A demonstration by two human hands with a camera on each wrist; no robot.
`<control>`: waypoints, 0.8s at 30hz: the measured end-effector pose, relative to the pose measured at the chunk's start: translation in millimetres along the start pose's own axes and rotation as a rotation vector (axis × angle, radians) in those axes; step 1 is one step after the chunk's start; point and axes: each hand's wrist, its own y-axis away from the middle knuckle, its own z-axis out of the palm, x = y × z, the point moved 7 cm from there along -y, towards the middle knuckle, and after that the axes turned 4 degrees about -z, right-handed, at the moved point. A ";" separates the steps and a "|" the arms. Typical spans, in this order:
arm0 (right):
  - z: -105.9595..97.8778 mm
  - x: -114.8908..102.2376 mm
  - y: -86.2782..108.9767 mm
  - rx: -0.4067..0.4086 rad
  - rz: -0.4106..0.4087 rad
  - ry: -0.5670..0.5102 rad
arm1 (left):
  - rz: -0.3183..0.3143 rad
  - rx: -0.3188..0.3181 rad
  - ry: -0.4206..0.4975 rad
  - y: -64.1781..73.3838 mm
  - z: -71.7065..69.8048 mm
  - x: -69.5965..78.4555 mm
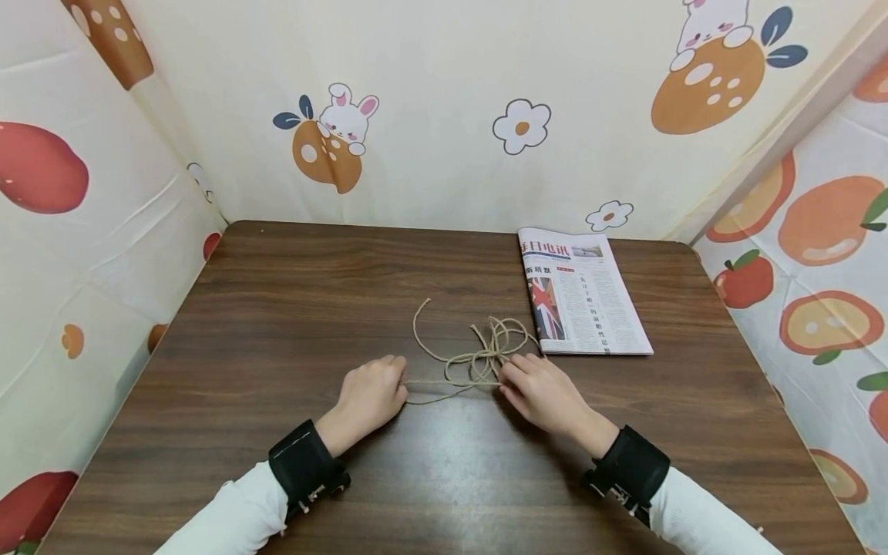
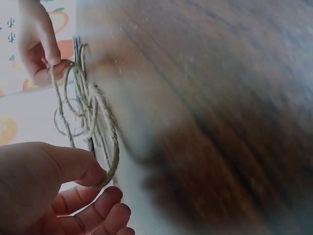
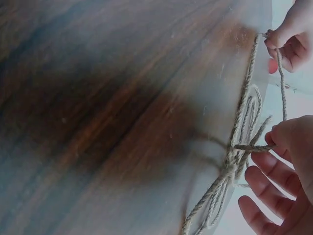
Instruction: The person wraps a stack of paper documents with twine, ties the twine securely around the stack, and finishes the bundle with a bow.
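A thin beige twine rope (image 1: 494, 353) lies in loose loops at the middle of the wooden table. My left hand (image 1: 375, 391) pinches a strand of it between thumb and forefinger, left of the loops; the left wrist view shows the strand bending round at that thumb (image 2: 90, 171). Beside the loops, my right hand (image 1: 544, 391) pinches another part of the rope, its other fingers (image 3: 274, 181) loosely bent. Between the two hands one strand runs nearly straight, and a second sags below it. One free rope end curls up toward the far side.
A folded newspaper (image 1: 586, 297) lies at the back right, its near left corner close to the rope loops. The brown table (image 1: 291, 308) meets a patterned cloth wall (image 1: 430, 177) at the back, with more printed cloth on both sides.
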 end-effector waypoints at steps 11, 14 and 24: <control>-13.7 12.2 8.0 0.011 0.059 0.039 | -0.060 0.018 0.009 7.6 -12.5 -21.4; -18.2 17.4 11.7 0.013 0.089 0.040 | -0.064 0.026 0.009 8.8 -14.1 -26.7; -33.4 36.4 27.8 0.039 0.195 0.061 | -0.107 0.018 0.005 14.6 -21.6 -50.4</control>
